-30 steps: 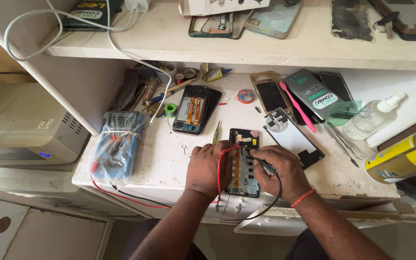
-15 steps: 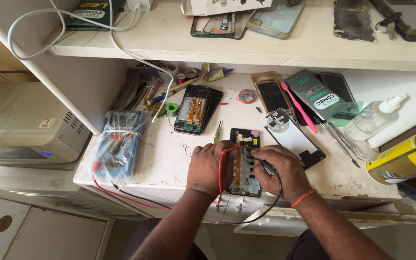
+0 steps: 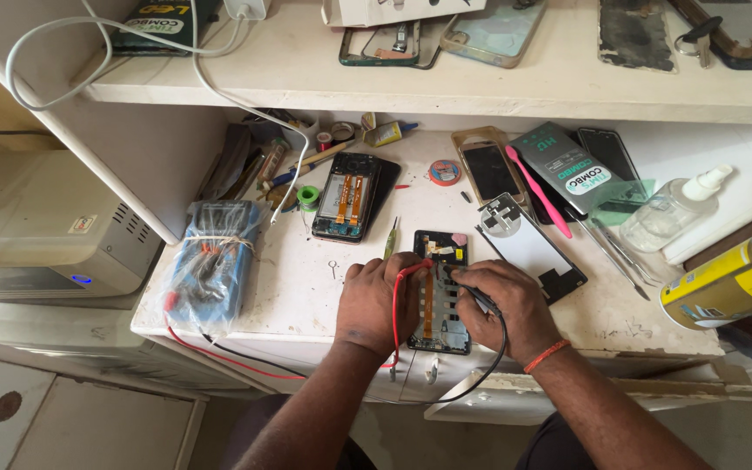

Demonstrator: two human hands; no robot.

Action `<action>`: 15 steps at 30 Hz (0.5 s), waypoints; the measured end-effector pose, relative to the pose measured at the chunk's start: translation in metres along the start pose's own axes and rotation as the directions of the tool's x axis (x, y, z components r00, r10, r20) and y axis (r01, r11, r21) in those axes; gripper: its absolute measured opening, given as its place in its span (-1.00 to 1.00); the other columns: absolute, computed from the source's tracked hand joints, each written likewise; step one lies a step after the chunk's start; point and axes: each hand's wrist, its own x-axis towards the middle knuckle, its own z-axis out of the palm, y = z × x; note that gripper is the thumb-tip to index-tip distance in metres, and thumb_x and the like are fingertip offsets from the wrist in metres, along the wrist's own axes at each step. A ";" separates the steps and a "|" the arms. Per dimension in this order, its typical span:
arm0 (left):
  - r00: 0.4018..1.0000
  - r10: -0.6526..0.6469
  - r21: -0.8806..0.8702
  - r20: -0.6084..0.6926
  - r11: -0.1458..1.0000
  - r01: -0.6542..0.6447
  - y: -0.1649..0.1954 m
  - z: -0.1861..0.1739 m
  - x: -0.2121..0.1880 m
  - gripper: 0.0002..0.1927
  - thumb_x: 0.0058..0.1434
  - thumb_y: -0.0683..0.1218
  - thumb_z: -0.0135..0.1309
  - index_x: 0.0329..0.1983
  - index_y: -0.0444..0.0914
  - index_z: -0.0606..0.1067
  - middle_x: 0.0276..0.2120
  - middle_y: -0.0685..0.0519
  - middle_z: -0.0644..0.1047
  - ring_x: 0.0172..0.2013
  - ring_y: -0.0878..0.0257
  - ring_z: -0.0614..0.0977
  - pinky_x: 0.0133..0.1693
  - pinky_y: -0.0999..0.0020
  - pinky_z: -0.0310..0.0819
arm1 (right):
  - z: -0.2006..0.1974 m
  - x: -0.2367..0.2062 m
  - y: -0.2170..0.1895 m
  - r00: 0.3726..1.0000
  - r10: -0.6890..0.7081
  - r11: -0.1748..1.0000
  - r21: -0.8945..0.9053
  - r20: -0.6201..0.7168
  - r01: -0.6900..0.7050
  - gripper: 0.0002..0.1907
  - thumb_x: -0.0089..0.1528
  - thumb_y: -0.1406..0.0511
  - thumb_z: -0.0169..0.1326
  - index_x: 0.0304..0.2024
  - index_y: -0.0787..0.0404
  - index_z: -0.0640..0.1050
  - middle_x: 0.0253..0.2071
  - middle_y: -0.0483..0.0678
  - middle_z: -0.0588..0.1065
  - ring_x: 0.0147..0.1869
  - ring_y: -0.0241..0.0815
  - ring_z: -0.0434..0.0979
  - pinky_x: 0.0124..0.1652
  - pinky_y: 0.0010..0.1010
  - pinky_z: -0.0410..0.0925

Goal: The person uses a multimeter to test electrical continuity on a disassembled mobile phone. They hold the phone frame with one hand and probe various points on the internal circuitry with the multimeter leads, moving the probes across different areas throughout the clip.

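Observation:
An opened phone (image 3: 439, 296) with its back off lies near the front edge of the white workbench (image 3: 324, 296). My left hand (image 3: 378, 300) holds a red test probe against the phone's upper part, its red lead (image 3: 219, 352) running left. My right hand (image 3: 502, 305) holds a black probe on the phone's board, and the black lead (image 3: 489, 370) loops below my wrist. Both leads go to a blue multimeter (image 3: 215, 265) wrapped in clear plastic at the left.
A second opened phone (image 3: 345, 196) lies behind. A white back cover (image 3: 528, 248), pink pry tool (image 3: 537, 187), tweezers (image 3: 615, 257), clear bottle (image 3: 668, 213) and yellow can (image 3: 733, 278) sit at the right. A shelf (image 3: 446, 83) with phone parts hangs above.
Both hands stay on the opened phone with the probes; only slight shifts of the fingers and of the camera show.

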 end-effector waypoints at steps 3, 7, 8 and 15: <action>1.000 0.025 0.020 -0.016 0.999 -0.025 -0.001 0.001 0.000 -0.83 0.42 0.01 -0.09 -0.02 -0.12 0.41 -0.34 0.08 0.60 -0.26 0.08 0.63 -0.12 0.06 0.34 | 0.000 0.000 0.000 1.000 -0.016 1.000 0.003 -0.004 0.016 -0.76 0.05 0.44 0.19 -0.21 0.33 0.64 -0.21 0.10 0.63 -0.15 0.00 0.69 -0.14 -0.29 0.52; 0.999 0.045 0.032 -0.015 0.998 -0.045 -0.002 0.001 -0.001 -0.83 0.41 0.00 -0.07 -0.01 -0.12 0.40 -0.32 0.09 0.60 -0.26 0.09 0.63 -0.13 0.07 0.34 | 0.000 0.000 0.000 1.000 -0.020 1.000 -0.002 -0.004 0.020 -0.76 0.05 0.44 0.18 -0.21 0.33 0.64 -0.21 0.10 0.63 -0.15 0.00 0.69 -0.13 -0.29 0.52; 0.999 0.045 0.037 -0.015 0.998 -0.044 -0.003 0.002 -0.002 -0.83 0.41 0.00 -0.07 -0.01 -0.11 0.39 -0.32 0.09 0.60 -0.26 0.09 0.63 -0.12 0.07 0.35 | 0.000 0.001 0.000 1.000 -0.029 1.000 -0.003 -0.008 0.029 -0.76 0.05 0.44 0.18 -0.21 0.33 0.64 -0.21 0.10 0.63 -0.15 0.00 0.68 -0.13 -0.29 0.52; 0.994 0.095 0.034 -0.048 0.995 -0.094 -0.002 0.004 -0.002 -0.80 0.39 -0.02 -0.03 0.03 -0.12 0.36 -0.29 0.09 0.60 -0.24 0.08 0.63 -0.13 0.06 0.34 | -0.004 -0.001 -0.003 1.000 -0.022 1.000 -0.007 -0.016 0.022 -0.75 0.06 0.44 0.19 -0.18 0.31 0.62 -0.22 0.07 0.63 -0.18 -0.02 0.69 -0.18 -0.30 0.52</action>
